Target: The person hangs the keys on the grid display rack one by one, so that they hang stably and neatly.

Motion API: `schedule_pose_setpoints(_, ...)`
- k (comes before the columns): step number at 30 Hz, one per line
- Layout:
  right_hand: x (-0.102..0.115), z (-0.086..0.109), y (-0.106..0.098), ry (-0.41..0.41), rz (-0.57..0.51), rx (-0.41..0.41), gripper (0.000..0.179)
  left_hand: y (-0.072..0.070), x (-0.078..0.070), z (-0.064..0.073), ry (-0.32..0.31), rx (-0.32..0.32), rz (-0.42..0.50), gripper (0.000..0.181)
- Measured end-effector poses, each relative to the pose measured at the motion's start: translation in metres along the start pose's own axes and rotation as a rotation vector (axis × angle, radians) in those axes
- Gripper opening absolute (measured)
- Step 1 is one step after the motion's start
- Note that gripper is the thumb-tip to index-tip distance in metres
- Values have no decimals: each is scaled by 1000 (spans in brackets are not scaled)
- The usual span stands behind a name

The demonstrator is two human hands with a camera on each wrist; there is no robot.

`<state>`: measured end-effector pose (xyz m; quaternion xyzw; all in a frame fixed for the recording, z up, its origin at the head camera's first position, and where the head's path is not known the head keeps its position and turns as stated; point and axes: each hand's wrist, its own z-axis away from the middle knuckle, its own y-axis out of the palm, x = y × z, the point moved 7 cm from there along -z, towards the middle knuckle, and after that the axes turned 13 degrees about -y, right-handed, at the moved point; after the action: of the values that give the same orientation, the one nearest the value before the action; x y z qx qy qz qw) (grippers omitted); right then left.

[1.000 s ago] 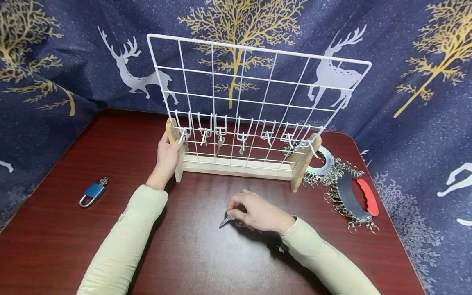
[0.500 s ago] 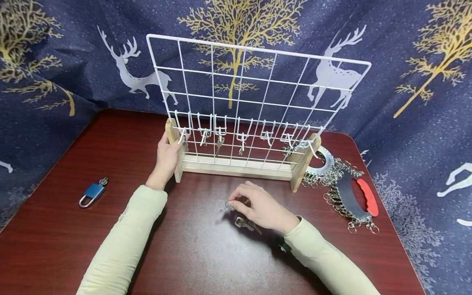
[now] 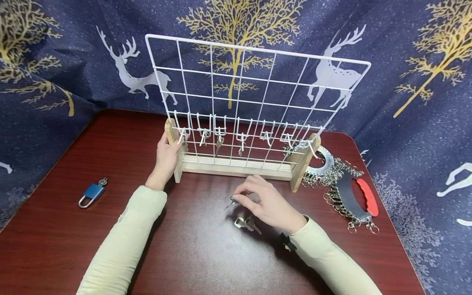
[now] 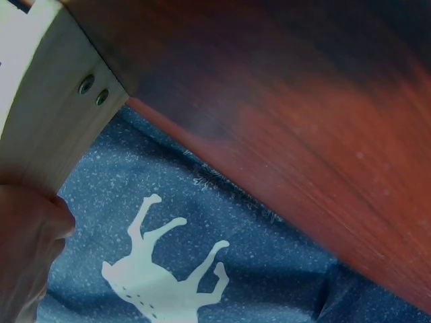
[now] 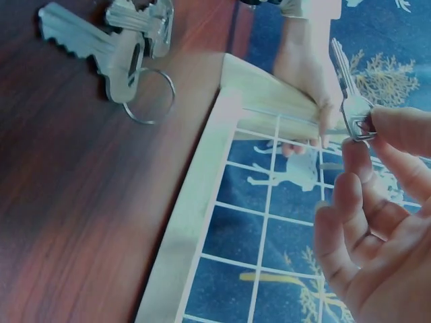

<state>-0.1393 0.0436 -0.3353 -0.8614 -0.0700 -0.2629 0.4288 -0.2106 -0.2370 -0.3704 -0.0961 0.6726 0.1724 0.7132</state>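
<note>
My right hand [image 3: 263, 203] pinches a small key [image 5: 351, 111] by its head and ring between thumb and fingertips, above the table in front of the rack. Below that hand, loose keys [image 3: 248, 223] lie on the tabletop; the right wrist view shows one with a split ring [image 5: 149, 97]. My left hand [image 3: 167, 157] grips the left wooden post [image 4: 60, 94] of the white wire grid rack [image 3: 254, 88]. White hooks line the grid's lower part, and keys [image 3: 220, 143] hang from several hooks on the left and middle.
A blue padlock [image 3: 93, 192] with a key in it lies at the left of the table. To the right are a metal ring [image 3: 324, 164] hung with small rings and a dark curved tool with a red handle [image 3: 368, 197]. A patterned cloth [image 3: 110, 24] hangs behind.
My right hand has lifted one key off the table and moved slightly right and toward the rack, uncovering the keys beneath. My left hand stays on the post.
</note>
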Motion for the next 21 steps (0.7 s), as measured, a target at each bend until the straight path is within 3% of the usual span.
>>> schedule_pose_setpoints(14, -3, 4, -22, 58, -54, -145, 9, 1, 1, 0, -4, 24, 47, 27)
schedule_pose_setpoints(21, -1, 3, -36, 99, -74, -246, 10, 0, 2, -1, -11, 5, 17, 31)
